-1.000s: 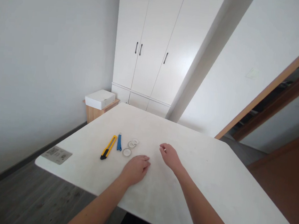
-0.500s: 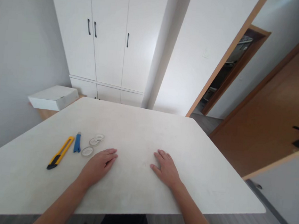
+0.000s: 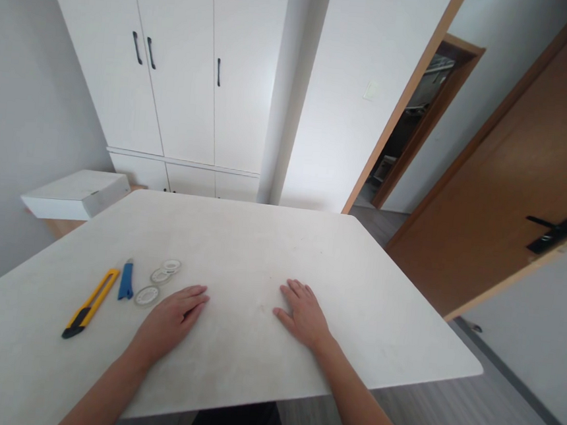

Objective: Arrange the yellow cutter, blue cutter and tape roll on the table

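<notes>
My left hand [image 3: 167, 322] lies flat, palm down, on the white table [image 3: 260, 250], holding nothing. Just left of its fingertips are three small round clear tape rolls [image 3: 148, 295]. Beyond them lie a small blue cutter [image 3: 126, 281] and a yellow and black utility knife [image 3: 89, 303]. My right hand [image 3: 304, 315] also rests flat on the table with fingers spread, empty, about a hand's width to the right of the left one.
A white box [image 3: 74, 194] sits on a low wooden stand past the table's far left corner. White wardrobe doors [image 3: 177, 64] stand behind. A brown door [image 3: 515, 173] hangs open at the right, with a doorway [image 3: 411, 118] beyond.
The view has swung to the right and settled. My right hand went from loosely curled to flat on the table. The left hand stays flat beside the tape rolls.
</notes>
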